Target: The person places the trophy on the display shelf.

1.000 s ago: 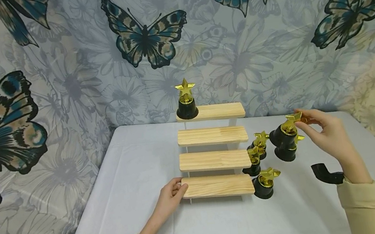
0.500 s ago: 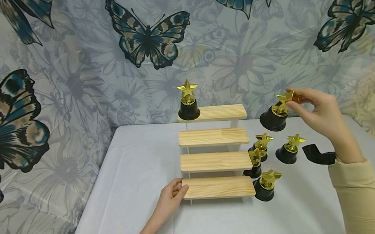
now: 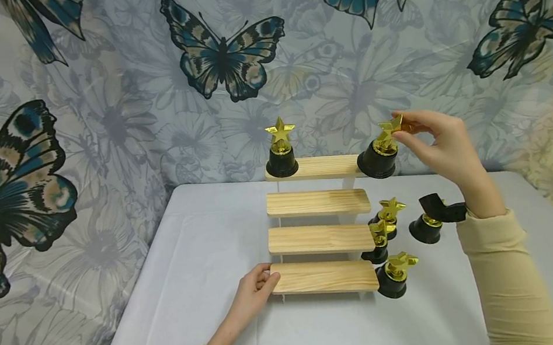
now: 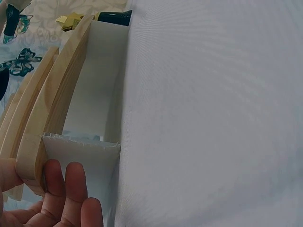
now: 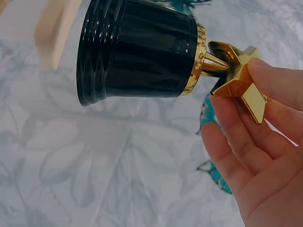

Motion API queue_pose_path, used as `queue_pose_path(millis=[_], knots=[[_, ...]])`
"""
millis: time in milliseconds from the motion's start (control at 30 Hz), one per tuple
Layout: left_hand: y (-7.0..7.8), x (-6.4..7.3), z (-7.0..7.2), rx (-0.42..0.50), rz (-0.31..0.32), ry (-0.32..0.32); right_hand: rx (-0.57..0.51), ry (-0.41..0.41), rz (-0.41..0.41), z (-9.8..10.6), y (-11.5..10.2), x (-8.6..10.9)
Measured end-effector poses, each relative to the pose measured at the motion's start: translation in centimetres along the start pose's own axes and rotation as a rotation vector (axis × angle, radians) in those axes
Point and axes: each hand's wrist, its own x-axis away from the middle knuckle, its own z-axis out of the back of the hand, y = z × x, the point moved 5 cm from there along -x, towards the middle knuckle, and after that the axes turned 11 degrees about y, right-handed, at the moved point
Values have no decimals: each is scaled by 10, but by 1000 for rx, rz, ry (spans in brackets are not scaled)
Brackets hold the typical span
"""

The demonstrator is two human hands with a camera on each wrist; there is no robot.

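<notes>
My right hand [image 3: 436, 141] pinches the gold star of a trophy [image 3: 379, 153] between thumb and fingers. Its black base tilts beside the right end of the top step of a wooden tiered stand [image 3: 325, 276]. In the right wrist view the trophy [image 5: 142, 52] hangs in the air, base toward the stand's blurred plank [image 5: 54, 33]. The left hand [image 3: 252, 289] grips the left end of the lowest step. Seen from the left wrist, thumb and fingers [image 4: 54, 182] hold that plank's end [image 4: 31, 156]. Another star trophy [image 3: 281, 157] stands upright at the top step's left end.
Several more star trophies stand on the white-covered table [image 3: 200, 230] right of the stand, one near trophy [image 3: 392, 280] by the lowest step. A farther trophy [image 3: 425, 229] is partly hidden by the black wrist mount [image 3: 443, 209]. A butterfly-print cloth [image 3: 140, 109] hangs behind.
My right hand has lifted the trophy from in front of another one on the right and carried it up and left to the top step's right end. The left hand keeps its place.
</notes>
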Motion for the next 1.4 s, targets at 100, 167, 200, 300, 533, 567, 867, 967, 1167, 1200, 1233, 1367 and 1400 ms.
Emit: queue_pose_path(millis=[100,167,200,300,533,567,867,967,1167,1200,1233,1367,1400], knots=[[2,0,1,19,9,3,-13,-5,3,-9,-2,-4],[2,0,1,28,14,6,-20,-9,0,-14,-3,-6],[2,0,1,32,15,6,-22,-11,-3,-17,-4,-7],[1,0,0,21,7,-2,-28,-26,-9,-25,-6,-9],[-1,0,0,2,4,-10,-69,-56,-21,-45,-9,-17],[0,0,0,5,3,-8,-73,-57,-22,-48,-10,-18],[2,1,1,33,9,-6,-118,-77,-17,-69,-15,-25],[1,0,0,16,8,-14,-105,-92,-9,-76,-15,-25],[-1,0,-1,3,-2,-14,-131,-117,-11,-89,-16,-26],[-1,0,-1,2,-3,-12,-132,-119,-10,-91,-16,-27],[-1,0,-1,1,-1,-11,-138,-120,-12,-92,-16,-27],[-3,-1,-1,-2,-2,-8,-154,-133,-27,-98,-15,-28],[-3,-1,-1,-5,-2,-8,-155,-135,-28,-100,-14,-28]])
